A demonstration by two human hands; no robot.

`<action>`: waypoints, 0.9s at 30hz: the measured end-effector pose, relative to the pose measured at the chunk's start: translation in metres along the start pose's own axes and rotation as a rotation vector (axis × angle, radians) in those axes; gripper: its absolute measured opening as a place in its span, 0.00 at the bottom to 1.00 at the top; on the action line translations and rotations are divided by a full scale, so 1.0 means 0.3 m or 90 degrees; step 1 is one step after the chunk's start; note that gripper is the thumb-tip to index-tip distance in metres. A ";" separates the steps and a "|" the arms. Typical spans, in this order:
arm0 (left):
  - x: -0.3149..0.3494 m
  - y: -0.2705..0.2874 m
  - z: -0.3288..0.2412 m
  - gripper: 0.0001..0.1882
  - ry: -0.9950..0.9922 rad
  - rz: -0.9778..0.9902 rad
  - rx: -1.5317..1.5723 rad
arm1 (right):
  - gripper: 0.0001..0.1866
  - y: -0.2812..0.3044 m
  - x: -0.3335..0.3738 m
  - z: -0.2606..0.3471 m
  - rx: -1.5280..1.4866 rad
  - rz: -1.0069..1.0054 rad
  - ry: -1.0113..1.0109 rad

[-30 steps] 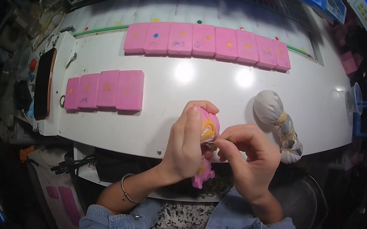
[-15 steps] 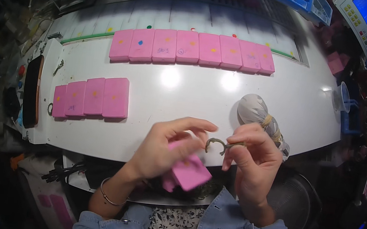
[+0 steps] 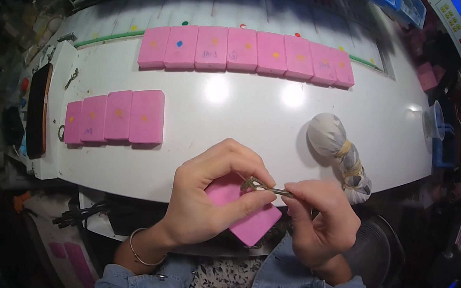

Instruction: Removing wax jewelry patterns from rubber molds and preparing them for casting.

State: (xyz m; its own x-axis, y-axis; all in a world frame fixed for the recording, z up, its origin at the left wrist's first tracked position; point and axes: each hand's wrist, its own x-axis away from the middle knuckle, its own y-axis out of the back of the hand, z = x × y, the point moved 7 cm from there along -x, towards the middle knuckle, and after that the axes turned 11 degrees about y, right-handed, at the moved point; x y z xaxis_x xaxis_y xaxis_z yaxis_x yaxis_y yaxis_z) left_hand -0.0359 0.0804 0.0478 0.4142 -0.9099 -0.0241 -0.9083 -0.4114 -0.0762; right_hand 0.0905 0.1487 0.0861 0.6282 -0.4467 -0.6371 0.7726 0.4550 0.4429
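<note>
The metal piece's ring end, exposed a sec ago, is now pinched by L hand, pink block in same palm. R hand pinches other end; both steady it nr surface's front edge.

On the glossy white tabletop, a hand could pass between the long row of pink rectangular blocks and the left hand, with four pink rectangular blocks obstructing leftward and a grey-and-white, band-tied bundle rightward.
</note>
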 end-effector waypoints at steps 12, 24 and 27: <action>0.000 -0.029 0.036 0.06 0.122 0.068 0.087 | 0.17 -0.005 0.015 0.039 0.131 0.060 0.144; 0.009 -0.038 -0.013 0.08 -0.009 0.111 -0.050 | 0.03 -0.004 0.036 -0.051 -0.197 0.141 -0.215; 0.014 -0.048 -0.021 0.08 -0.019 0.117 -0.063 | 0.04 -0.018 0.065 -0.078 -0.331 0.156 -0.320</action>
State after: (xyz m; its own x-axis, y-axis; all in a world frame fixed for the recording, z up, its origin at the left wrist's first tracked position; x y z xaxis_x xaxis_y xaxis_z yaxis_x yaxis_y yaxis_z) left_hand -0.0214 0.0824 0.0552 0.2418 -0.9686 -0.0582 -0.9693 -0.2439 0.0307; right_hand 0.0963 0.1555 0.0566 0.8387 -0.5264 -0.1394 0.5408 0.8350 0.1010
